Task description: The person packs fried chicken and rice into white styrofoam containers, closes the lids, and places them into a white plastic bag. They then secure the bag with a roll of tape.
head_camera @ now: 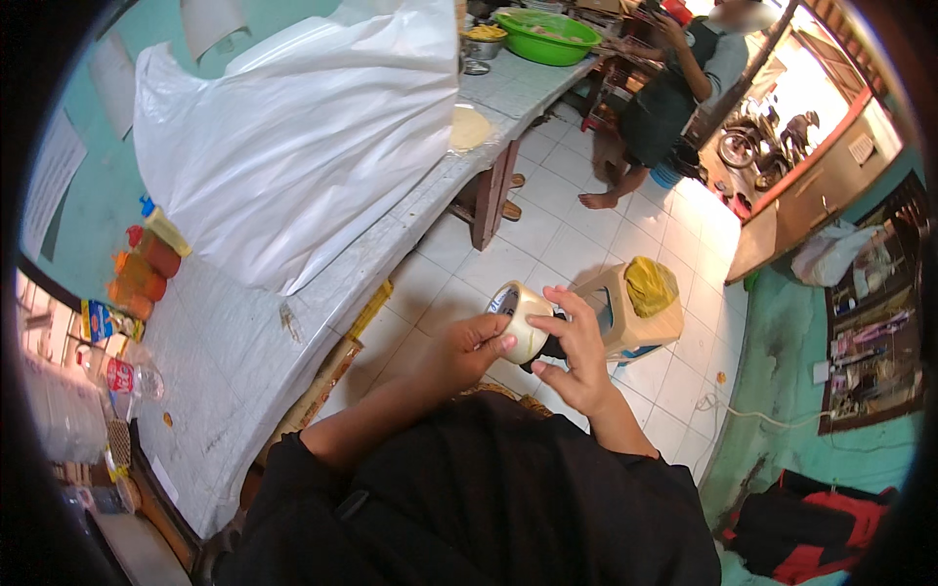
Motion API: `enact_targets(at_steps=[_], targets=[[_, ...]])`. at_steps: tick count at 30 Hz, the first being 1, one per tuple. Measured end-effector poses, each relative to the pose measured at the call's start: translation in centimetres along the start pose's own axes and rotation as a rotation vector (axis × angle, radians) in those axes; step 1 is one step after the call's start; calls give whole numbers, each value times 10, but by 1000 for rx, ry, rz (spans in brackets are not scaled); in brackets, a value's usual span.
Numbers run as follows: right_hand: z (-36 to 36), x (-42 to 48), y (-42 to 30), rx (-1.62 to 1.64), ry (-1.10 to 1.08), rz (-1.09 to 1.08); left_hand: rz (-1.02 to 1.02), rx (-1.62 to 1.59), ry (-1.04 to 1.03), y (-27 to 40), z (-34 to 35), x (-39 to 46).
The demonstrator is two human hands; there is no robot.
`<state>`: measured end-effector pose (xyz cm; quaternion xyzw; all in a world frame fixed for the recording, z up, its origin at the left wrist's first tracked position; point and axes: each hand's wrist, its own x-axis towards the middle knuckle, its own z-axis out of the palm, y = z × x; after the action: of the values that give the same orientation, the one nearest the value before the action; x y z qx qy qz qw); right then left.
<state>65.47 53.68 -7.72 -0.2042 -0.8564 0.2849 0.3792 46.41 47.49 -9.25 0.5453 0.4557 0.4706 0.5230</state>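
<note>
A wide roll of clear packing tape is held up in front of my body, above the tiled floor. My left hand grips the roll's near left edge between thumb and fingers. On the roll's right side, my right hand has its fingers spread, with a fingertip at the tape's outer face; whether it pinches the tape's end cannot be told. A large white plastic sheet rises over the long table to the left, hiding part of the wall.
A beige plastic stool bearing a yellow plastic bag stands just beyond my hands. Sauce bottles line the table's wall side. A green basin is at its far end, near another person. A cable runs along the right wall.
</note>
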Motion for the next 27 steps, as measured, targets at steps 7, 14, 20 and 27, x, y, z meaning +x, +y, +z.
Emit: enact_targets(at_steps=[7, 14, 20, 27], targets=[[-26, -39, -12, 310, -38, 10, -195, -479, 1, 24, -6, 39], [-21, -34, -1, 185, 396, 292, -344, -629, -146, 17, -9, 38], [0, -4, 17, 1178, 391, 466, -488, -934, -277, 21, -6, 30], [53, 11, 10, 1341, 692, 694, -486, -1161, -94, 16, -15, 17]])
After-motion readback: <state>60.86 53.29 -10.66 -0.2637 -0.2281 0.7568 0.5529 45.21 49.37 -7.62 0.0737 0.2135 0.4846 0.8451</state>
